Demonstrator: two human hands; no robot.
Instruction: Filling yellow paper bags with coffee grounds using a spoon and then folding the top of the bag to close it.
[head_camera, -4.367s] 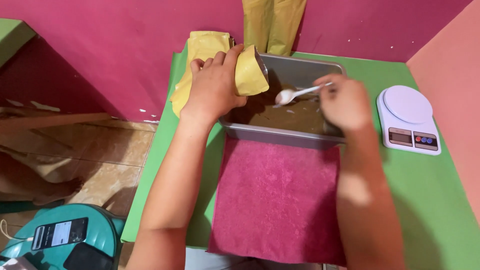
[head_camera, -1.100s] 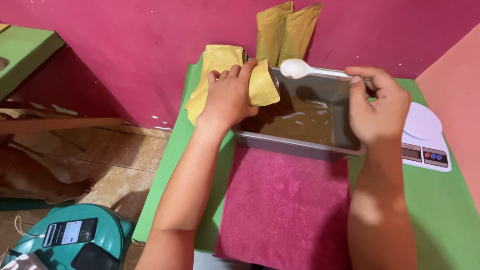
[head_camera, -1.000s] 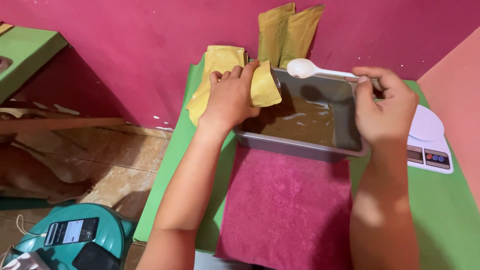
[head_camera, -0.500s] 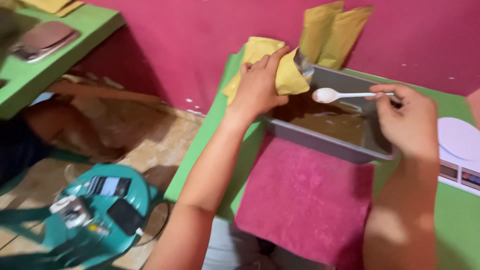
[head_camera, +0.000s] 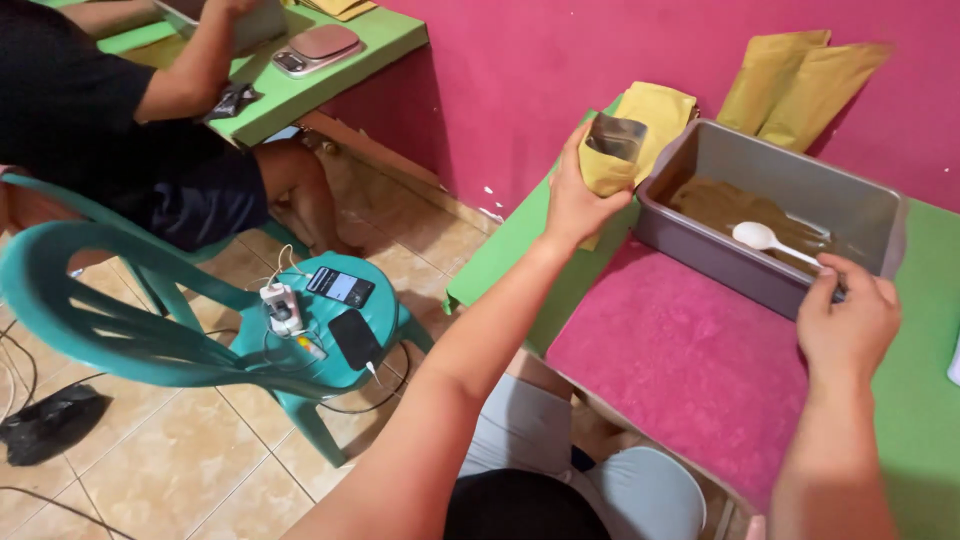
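Gripping an open yellow pouch just left of the grey metal tray, my left hand hides its lower half. My right hand pinches the white plastic spoon, covering its handle end; its bowl rests on brown powder in the tray.

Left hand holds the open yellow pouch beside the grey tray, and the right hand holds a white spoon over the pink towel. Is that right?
Not quite. In the head view the white spoon in the right hand sits over the brown powder inside the grey tray, not over the pink towel. The left hand does hold the open yellow pouch beside the tray.
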